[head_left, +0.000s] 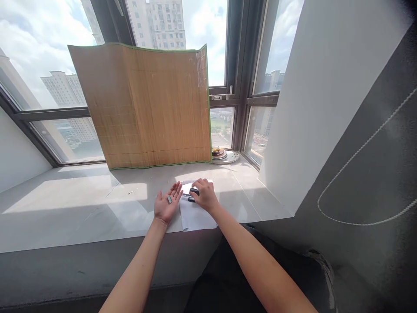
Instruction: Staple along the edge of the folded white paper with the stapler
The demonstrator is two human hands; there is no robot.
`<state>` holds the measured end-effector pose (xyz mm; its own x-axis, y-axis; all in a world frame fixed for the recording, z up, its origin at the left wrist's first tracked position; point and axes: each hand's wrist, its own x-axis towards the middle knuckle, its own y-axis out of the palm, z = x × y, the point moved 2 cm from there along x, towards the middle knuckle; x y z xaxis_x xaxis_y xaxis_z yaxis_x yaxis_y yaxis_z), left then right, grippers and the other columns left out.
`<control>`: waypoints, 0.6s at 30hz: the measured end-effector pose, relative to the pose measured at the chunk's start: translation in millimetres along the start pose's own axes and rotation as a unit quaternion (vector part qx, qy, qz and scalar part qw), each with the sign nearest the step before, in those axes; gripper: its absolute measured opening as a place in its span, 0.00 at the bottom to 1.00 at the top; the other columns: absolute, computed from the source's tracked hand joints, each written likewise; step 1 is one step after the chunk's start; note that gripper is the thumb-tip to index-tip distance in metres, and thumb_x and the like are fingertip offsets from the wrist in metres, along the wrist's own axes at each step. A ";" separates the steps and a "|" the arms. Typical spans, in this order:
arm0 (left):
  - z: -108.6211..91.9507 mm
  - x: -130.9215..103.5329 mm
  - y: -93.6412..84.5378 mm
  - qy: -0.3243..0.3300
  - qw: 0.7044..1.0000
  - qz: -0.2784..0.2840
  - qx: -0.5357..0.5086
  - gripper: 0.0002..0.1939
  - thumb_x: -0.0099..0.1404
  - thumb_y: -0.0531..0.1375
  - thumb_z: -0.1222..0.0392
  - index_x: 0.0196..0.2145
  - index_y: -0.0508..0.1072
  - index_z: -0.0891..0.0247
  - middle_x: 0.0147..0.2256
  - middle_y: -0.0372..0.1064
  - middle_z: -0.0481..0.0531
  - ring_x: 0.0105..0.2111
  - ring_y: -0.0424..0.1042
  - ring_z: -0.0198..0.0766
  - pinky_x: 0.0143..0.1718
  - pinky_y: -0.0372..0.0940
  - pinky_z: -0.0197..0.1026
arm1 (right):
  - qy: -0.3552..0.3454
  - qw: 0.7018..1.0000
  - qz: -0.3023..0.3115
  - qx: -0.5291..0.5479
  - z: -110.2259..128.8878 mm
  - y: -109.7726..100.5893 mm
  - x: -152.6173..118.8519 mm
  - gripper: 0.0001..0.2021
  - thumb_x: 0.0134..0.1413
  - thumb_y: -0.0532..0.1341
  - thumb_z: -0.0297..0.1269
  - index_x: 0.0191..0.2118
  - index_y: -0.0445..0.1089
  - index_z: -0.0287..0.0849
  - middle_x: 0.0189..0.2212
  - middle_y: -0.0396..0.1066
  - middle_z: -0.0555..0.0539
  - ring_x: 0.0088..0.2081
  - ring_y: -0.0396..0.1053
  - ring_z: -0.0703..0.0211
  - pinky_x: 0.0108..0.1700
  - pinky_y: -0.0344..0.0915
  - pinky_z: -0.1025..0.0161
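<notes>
My left hand (pixel 167 205) is palm up with its fingers stretched out, and a small grey-green piece (pixel 170 199) lies on the palm. To its right, my right hand (pixel 206 194) has its fingers curled round a small black object (pixel 194 191), over the upper part of a white paper sheet (pixel 197 216). Just below those fingers another dark part (pixel 191 199) shows on the paper; whether the two dark parts belong together I cannot tell. The paper reaches the front edge of the sill.
A pale tiled windowsill (pixel 81 217) runs below the windows. A brown bamboo mat (pixel 156 108) with green edging leans against the glass. Stacked plates (pixel 224 157) stand beside it at the right. A looped cord (pixel 342 174) hangs on the far right.
</notes>
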<state>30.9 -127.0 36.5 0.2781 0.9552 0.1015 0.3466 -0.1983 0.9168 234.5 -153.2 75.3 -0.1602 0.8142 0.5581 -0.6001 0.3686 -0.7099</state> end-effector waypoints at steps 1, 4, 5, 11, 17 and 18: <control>1.0 -0.1 0.7 -0.013 1.000 0.020 0.012 0.40 0.78 0.46 0.40 0.76 0.48 0.71 0.70 0.56 0.72 0.69 0.60 0.55 0.67 0.64 0.57 | -0.066 0.998 -0.008 0.000 11.0 1.8 -0.4 0.08 0.64 0.67 0.36 0.48 0.75 0.45 0.51 0.75 0.43 0.53 0.67 0.48 0.54 0.60 0.52; 4.5 -1.3 3.0 -0.051 0.995 0.065 0.053 0.41 0.78 0.45 0.38 0.75 0.49 0.70 0.71 0.53 0.71 0.71 0.56 0.54 0.71 0.56 0.57 | -0.186 0.983 -0.001 0.002 38.4 9.8 -1.6 0.07 0.68 0.63 0.34 0.49 0.74 0.45 0.54 0.74 0.43 0.53 0.66 0.50 0.54 0.59 0.52; 5.7 -2.0 4.1 -0.063 0.993 0.077 0.064 0.40 0.78 0.44 0.38 0.75 0.50 0.70 0.71 0.53 0.70 0.72 0.54 0.53 0.71 0.54 0.57 | -0.202 0.979 0.005 -0.001 44.1 12.6 -1.5 0.07 0.68 0.62 0.33 0.50 0.73 0.44 0.55 0.74 0.43 0.53 0.66 0.49 0.54 0.58 0.52; 10.5 -6.1 10.5 -0.092 0.989 0.058 0.101 0.39 0.77 0.45 0.36 0.73 0.58 0.68 0.68 0.61 0.70 0.71 0.56 0.55 0.68 0.59 0.58 | -0.259 0.964 0.047 -0.051 49.7 23.7 0.2 0.08 0.66 0.63 0.30 0.48 0.74 0.44 0.51 0.76 0.43 0.55 0.65 0.46 0.55 0.57 0.49; 11.5 -9.0 13.9 -0.092 0.990 0.011 0.104 0.37 0.78 0.45 0.38 0.70 0.63 0.69 0.60 0.70 0.70 0.65 0.66 0.56 0.63 0.65 0.58 | -0.263 0.962 0.044 -0.053 47.8 25.2 0.2 0.09 0.64 0.62 0.29 0.48 0.74 0.43 0.49 0.77 0.43 0.52 0.66 0.47 0.56 0.57 0.49; 11.7 -9.3 14.5 -0.095 0.990 0.013 0.102 0.37 0.78 0.45 0.38 0.70 0.63 0.70 0.60 0.71 0.70 0.65 0.67 0.56 0.63 0.65 0.58 | -0.260 0.964 0.040 -0.042 48.2 24.8 0.2 0.11 0.63 0.62 0.28 0.49 0.74 0.44 0.49 0.77 0.43 0.52 0.66 0.47 0.55 0.57 0.49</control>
<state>43.9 -141.3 44.3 0.4451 0.8949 0.0317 0.5063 -0.2807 0.8154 181.8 -165.5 78.5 -0.5878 0.5148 0.6241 -0.5079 0.3657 -0.7799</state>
